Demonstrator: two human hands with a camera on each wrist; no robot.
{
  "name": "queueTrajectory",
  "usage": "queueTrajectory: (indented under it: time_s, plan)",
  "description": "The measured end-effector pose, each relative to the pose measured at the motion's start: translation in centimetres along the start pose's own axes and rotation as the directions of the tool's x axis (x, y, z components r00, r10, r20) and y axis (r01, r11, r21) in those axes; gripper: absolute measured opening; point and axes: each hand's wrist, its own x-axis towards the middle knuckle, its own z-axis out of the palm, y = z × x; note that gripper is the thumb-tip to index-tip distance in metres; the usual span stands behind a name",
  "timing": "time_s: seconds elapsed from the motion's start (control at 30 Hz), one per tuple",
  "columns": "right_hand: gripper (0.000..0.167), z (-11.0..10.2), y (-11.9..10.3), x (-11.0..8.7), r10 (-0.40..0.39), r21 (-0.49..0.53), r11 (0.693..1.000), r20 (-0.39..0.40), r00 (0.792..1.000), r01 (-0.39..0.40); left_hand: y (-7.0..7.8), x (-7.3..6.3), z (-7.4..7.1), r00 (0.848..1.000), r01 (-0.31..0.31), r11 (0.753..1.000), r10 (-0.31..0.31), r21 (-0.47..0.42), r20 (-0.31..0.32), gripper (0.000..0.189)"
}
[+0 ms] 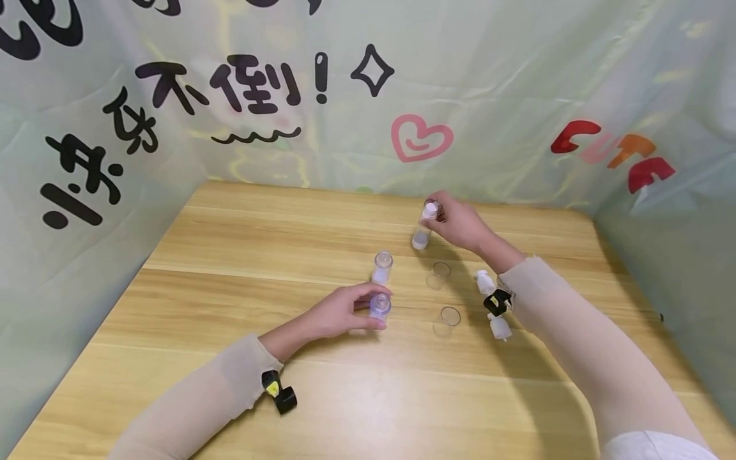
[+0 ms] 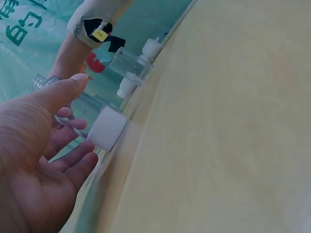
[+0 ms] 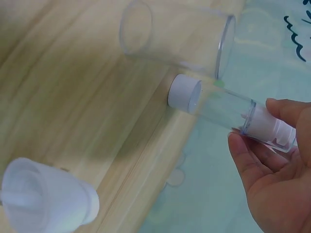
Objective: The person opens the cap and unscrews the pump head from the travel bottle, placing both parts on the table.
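Observation:
My left hand (image 1: 339, 311) holds the nearer of two clear, open-necked bottles (image 1: 380, 306) between thumb and fingertips. It stands upright on the table, its white base (image 2: 108, 128) showing in the left wrist view. Just behind it stands the second bottle (image 1: 382, 268). At the back, my right hand (image 1: 460, 223) grips a third bottle (image 1: 421, 237) around its top, where a white pump head (image 3: 262, 121) sits. That bottle leans slightly, with its white base (image 3: 184, 93) low at the tabletop. Whether the base touches the wood I cannot tell.
Two clear cylindrical caps (image 1: 441, 271) stand on the wooden table (image 1: 259, 249) right of the bottles. Further right lie two white pump heads (image 1: 499, 327), below my right forearm. A printed curtain (image 1: 345, 153) closes off the back and sides.

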Motion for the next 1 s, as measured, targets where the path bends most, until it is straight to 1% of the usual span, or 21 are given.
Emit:
queueTrajectory:
  time_s: [0.13,0.3,0.5,0.67,0.83,1.0]
  plan:
    - [0.049,0.3,-0.5,-0.6,-0.028,-0.011,1.0,0.004,1.0,0.028,0.1,-0.3,-0.1,1.0,0.001,1.0,-0.001,-0.026,-0.007,0.059]
    - [0.045,0.8,-1.0,-1.5,-0.044,-0.003,0.999,0.038,0.998,0.044,0.2,-0.7,-0.2,1.0,0.0,0.999,-0.001,-0.047,-0.024,0.058]
    - [0.045,1.3,-1.6,-2.7,-0.08,0.006,0.997,0.057,0.995,0.079,0.4,-1.3,-0.7,0.999,-0.002,0.999,0.0,-0.039,-0.048,0.058]
    - [0.043,1.7,-2.3,-4.0,-0.106,0.022,0.994,0.081,0.991,0.105,0.9,-1.8,-1.2,0.997,-0.015,1.0,0.012,-0.028,-0.082,0.058]
    - [0.04,1.9,-3.1,-5.4,-0.128,0.027,0.992,0.094,0.987,0.126,1.5,-2.2,-1.7,0.992,-0.026,0.999,0.02,-0.042,-0.123,0.057]
    - [0.04,2.0,-3.9,-6.6,-0.14,0.016,0.99,0.122,0.983,0.139,2.1,-2.6,-1.6,0.991,-0.038,0.998,0.031,-0.045,-0.133,0.06]
